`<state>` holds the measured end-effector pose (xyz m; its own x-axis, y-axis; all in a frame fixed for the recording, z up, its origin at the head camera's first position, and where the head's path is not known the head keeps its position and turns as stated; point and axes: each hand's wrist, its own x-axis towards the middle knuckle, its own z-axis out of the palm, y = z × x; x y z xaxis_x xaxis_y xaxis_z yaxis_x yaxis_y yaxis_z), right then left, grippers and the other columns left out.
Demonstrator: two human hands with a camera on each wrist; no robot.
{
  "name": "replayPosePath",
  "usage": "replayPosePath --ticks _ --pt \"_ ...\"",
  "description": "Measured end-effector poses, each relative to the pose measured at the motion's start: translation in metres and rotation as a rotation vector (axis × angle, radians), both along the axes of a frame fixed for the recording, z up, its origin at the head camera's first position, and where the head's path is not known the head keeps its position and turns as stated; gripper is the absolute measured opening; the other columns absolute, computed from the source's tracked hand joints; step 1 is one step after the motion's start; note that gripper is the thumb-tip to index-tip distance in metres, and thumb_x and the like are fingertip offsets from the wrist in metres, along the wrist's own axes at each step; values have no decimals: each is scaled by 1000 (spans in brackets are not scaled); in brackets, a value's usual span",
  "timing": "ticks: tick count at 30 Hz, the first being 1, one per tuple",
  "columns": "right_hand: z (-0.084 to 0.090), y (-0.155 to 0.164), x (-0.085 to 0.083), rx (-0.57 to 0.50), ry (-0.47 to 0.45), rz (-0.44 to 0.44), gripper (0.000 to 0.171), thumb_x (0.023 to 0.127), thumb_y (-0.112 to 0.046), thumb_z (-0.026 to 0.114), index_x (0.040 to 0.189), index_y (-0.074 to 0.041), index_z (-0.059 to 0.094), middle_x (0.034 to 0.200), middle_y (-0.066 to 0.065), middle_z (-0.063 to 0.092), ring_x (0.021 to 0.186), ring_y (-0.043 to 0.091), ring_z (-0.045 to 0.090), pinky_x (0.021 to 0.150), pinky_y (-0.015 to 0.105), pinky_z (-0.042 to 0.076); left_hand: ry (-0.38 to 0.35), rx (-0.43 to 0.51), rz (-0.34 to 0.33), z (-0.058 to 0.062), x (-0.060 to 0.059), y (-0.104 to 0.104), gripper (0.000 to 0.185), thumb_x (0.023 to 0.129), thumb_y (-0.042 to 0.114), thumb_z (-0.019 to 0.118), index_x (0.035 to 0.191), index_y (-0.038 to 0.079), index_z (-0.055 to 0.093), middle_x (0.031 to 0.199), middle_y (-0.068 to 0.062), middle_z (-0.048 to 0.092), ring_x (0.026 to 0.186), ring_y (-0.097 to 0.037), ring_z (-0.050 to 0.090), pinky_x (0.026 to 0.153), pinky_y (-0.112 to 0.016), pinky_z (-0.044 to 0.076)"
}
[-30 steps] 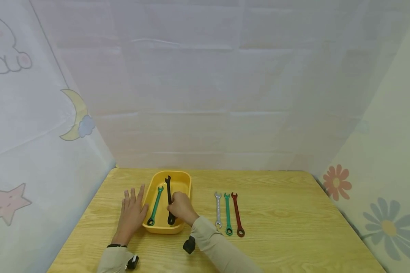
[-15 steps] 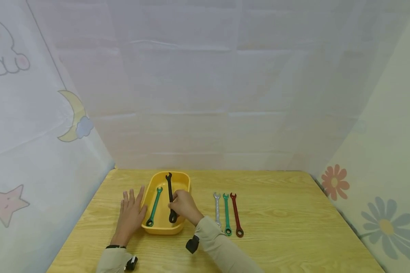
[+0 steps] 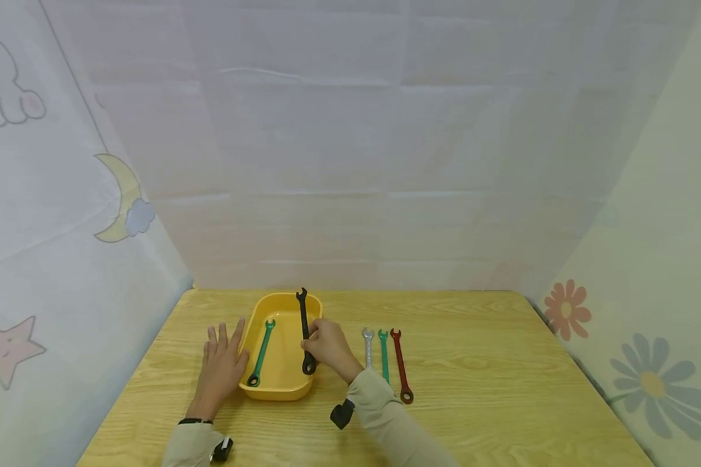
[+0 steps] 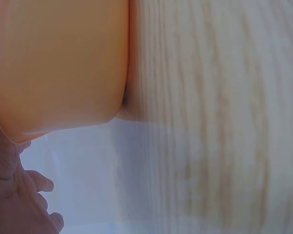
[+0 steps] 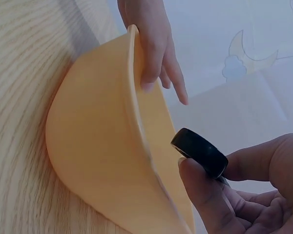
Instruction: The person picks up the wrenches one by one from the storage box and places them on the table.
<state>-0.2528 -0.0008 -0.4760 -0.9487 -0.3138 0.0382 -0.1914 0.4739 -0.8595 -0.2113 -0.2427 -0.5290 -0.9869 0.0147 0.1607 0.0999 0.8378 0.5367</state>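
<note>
Head view: the black wrench [image 3: 304, 321], low in the yellow tray [image 3: 283, 394] a second earlier, has been raised and shifted toward the tray's right side, while the green wrench [image 3: 261, 353] lies inside by the left wall. This suggests that the black wrench is being lifted out rather than adjusted in place. The right hand [image 3: 331, 347] reaches in from the right, its forearm slanting up from the lower edge; thumb and fingers pinch the lower part of the shaft, open end pointing away from the person. The right wrist view confirms the grip, with the ring end beside the fingertips. The left hand [image 3: 219, 371] lies along the tray's left side, fingers straight and spread, thumb at the rim, apparently steadying it. On the table [image 3: 502, 363], right of the tray, lie a silver wrench [image 3: 368, 344], a second green wrench [image 3: 384, 353] and a red wrench [image 3: 401, 363]; the sleeve [image 3: 397, 421] covers the near ends of the first two.
</note>
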Motion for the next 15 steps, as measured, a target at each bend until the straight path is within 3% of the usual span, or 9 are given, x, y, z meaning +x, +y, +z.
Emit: replayPosePath --ticks 7,15 --pt "-1 19 -1 11 16 -8 15 87 1 72 97 8 64 70 7 67 50 16 63 45 27 54 0 9 -11 -3 -1 -1 67 104 18 50 160 8 15 157 -42 2 144 -57 -11 113 -71 0" --pt "4 39 -5 55 47 -30 16 89 -1 71 101 7 65 72 7 67 50 15 62 46 27 54 -4 9 5 -3 -2 -2 60 104 20 50 157 5 28 157 -41 4 145 -58 -6 114 -70 1"
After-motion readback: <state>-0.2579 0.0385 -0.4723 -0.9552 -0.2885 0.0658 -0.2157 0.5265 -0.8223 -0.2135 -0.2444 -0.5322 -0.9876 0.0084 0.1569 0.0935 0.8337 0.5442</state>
